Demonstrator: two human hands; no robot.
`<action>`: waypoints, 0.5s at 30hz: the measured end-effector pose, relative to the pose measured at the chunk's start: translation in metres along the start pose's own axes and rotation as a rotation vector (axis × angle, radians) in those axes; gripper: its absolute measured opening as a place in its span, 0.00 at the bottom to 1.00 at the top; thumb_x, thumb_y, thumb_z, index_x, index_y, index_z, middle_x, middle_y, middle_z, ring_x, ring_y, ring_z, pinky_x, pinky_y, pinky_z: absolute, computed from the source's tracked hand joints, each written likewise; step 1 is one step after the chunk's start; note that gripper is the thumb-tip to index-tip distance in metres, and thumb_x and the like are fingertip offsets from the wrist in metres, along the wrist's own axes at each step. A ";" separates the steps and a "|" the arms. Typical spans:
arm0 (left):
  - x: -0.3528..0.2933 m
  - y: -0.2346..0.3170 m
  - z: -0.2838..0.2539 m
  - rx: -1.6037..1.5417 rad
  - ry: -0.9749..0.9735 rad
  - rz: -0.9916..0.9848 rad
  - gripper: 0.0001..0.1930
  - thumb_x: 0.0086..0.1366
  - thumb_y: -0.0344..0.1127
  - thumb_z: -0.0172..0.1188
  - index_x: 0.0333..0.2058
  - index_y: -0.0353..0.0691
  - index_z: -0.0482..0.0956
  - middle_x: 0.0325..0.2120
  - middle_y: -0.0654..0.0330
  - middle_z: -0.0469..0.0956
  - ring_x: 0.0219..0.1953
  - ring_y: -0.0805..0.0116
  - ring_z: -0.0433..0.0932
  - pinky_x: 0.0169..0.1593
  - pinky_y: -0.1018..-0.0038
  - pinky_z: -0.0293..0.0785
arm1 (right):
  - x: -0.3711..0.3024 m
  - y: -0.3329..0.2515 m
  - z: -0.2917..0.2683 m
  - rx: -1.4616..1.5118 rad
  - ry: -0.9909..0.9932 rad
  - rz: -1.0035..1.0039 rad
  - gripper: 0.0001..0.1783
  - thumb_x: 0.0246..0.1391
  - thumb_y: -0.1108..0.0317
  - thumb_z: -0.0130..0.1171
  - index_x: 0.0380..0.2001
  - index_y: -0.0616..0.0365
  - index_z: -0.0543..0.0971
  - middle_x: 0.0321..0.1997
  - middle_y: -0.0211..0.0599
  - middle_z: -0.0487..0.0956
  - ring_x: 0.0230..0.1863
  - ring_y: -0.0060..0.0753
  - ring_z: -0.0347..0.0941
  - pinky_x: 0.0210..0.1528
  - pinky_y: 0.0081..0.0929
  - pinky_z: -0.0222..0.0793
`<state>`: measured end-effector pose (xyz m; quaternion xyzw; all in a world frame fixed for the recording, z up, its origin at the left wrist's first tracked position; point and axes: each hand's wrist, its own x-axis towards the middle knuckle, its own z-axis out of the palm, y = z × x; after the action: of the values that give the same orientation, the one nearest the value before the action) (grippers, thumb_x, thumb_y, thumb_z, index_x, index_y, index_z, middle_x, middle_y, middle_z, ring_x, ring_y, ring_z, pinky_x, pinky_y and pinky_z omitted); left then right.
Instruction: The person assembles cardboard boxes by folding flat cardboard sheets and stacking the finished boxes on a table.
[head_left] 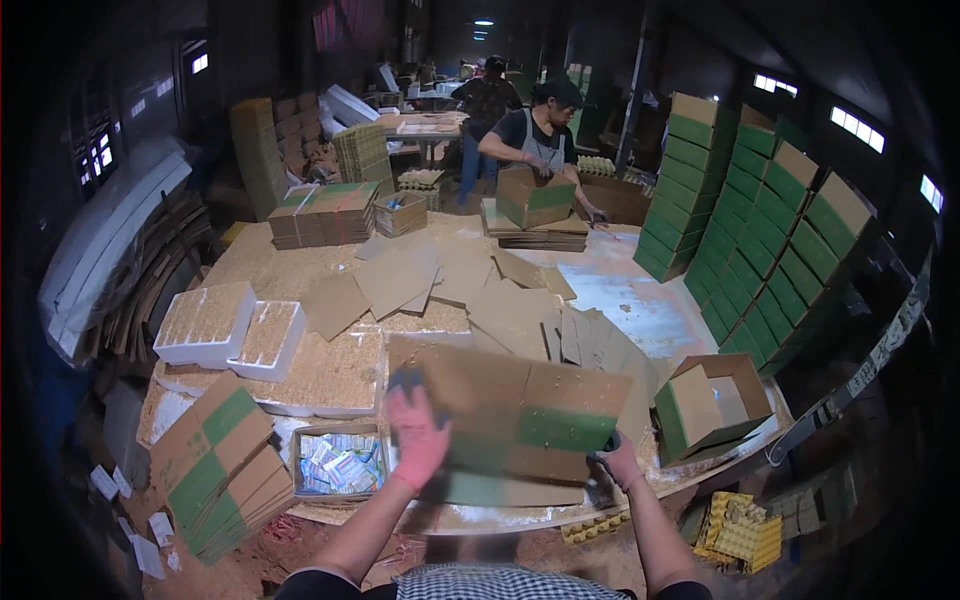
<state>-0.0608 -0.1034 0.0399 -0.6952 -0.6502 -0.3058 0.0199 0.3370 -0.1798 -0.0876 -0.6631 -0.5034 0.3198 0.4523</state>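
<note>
A flat brown cardboard carton (490, 390) with green patches is held up, tilted, over the near edge of the table. Its surface is blurred by motion. At its left edge is my left hand (418, 435), in a pink glove with dark fingertips, gripping the board. My right hand (618, 462), gloved the same way, is closed on the lower right corner. Just left of my left hand stands a small open box (298, 462) of printed packets (342, 464). An open, set-up carton (690, 400) stands to the right of my right hand.
Flattened cartons (215, 470) lean at the left edge. White foam trays (205, 320) of sawdust and loose cardboard sheets (400, 280) cover the table (640, 290). Green-and-brown cartons (765, 240) tower at right. Across the table a person (545, 130) handles a carton (535, 195). Yellow egg trays (740, 530) lie below.
</note>
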 end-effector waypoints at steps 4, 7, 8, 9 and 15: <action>0.039 0.038 0.019 0.036 -0.238 0.670 0.33 0.52 0.37 0.65 0.57 0.38 0.66 0.53 0.47 0.66 0.61 0.48 0.61 0.68 0.53 0.50 | 0.008 -0.036 -0.005 -0.283 -0.048 0.045 0.31 0.43 0.71 0.65 0.53 0.65 0.71 0.48 0.56 0.77 0.54 0.53 0.71 0.58 0.37 0.66; 0.025 0.047 0.005 0.083 -0.218 0.610 0.33 0.52 0.33 0.60 0.59 0.37 0.65 0.52 0.47 0.67 0.58 0.49 0.63 0.67 0.50 0.51 | -0.006 -0.166 -0.010 -0.314 0.425 -0.402 0.34 0.43 0.72 0.65 0.56 0.65 0.68 0.59 0.59 0.69 0.63 0.59 0.62 0.66 0.42 0.56; 0.026 0.048 0.013 0.118 -0.124 0.608 0.33 0.54 0.33 0.58 0.61 0.39 0.65 0.53 0.46 0.66 0.59 0.49 0.63 0.67 0.50 0.51 | 0.000 -0.201 -0.001 -0.476 0.279 -0.596 0.35 0.43 0.72 0.63 0.58 0.64 0.67 0.62 0.56 0.66 0.64 0.58 0.59 0.67 0.43 0.55; 0.024 0.048 0.017 0.139 -0.142 0.585 0.33 0.54 0.33 0.58 0.61 0.39 0.65 0.53 0.46 0.66 0.59 0.49 0.63 0.67 0.50 0.51 | 0.010 -0.205 0.016 -0.557 -0.002 -0.661 0.36 0.48 0.65 0.62 0.60 0.63 0.65 0.63 0.56 0.66 0.66 0.58 0.59 0.69 0.48 0.50; 0.015 0.052 0.038 -0.141 -0.014 0.811 0.21 0.57 0.34 0.52 0.51 0.48 0.72 0.48 0.54 0.70 0.54 0.54 0.67 0.64 0.51 0.58 | 0.110 -0.206 0.035 -0.944 -0.375 -0.539 0.39 0.58 0.45 0.53 0.64 0.61 0.62 0.69 0.52 0.61 0.72 0.53 0.51 0.69 0.58 0.45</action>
<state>0.0013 -0.0816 0.0352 -0.8968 -0.3012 -0.3123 0.0864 0.2604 -0.0472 0.0923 -0.5734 -0.8145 0.0461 0.0760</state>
